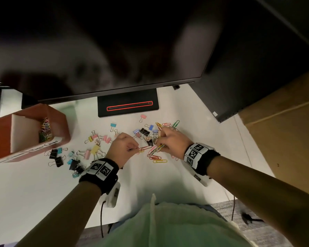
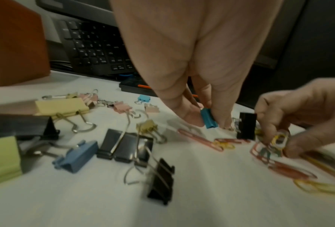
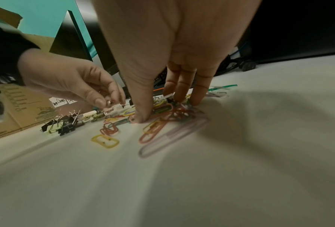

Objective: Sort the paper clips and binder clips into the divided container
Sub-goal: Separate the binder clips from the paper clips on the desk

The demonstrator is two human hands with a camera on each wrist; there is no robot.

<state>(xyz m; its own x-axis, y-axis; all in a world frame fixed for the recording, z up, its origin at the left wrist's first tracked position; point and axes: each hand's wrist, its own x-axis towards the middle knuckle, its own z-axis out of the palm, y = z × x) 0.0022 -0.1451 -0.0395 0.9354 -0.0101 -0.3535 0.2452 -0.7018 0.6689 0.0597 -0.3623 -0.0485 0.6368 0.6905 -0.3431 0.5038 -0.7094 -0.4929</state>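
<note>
My left hand (image 1: pixel 130 148) pinches a small blue binder clip (image 2: pixel 209 118) between thumb and fingers, just above the white desk (image 1: pixel 34 193). To its right, my right hand (image 1: pixel 158 145) grips a bunch of coloured paper clips (image 2: pixel 278 139), with thumb and fingertips down in the paper clip pile (image 3: pixel 162 113). More paper clips (image 1: pixel 157 158) lie under and around both hands. Binder clips (image 1: pixel 95 148) in black, pink, yellow and blue are scattered to the left. The red divided container (image 1: pixel 60 120) stands at the far left, with paper clips (image 1: pixel 45 129) in one compartment.
A monitor (image 1: pixel 114 50) hangs over the back of the desk, its black stand (image 1: pixel 128 106) just behind the clips. A keyboard (image 2: pixel 92 47) lies behind it. A cardboard box (image 1: pixel 284 122) is at the right. The desk's front edge runs close to my body.
</note>
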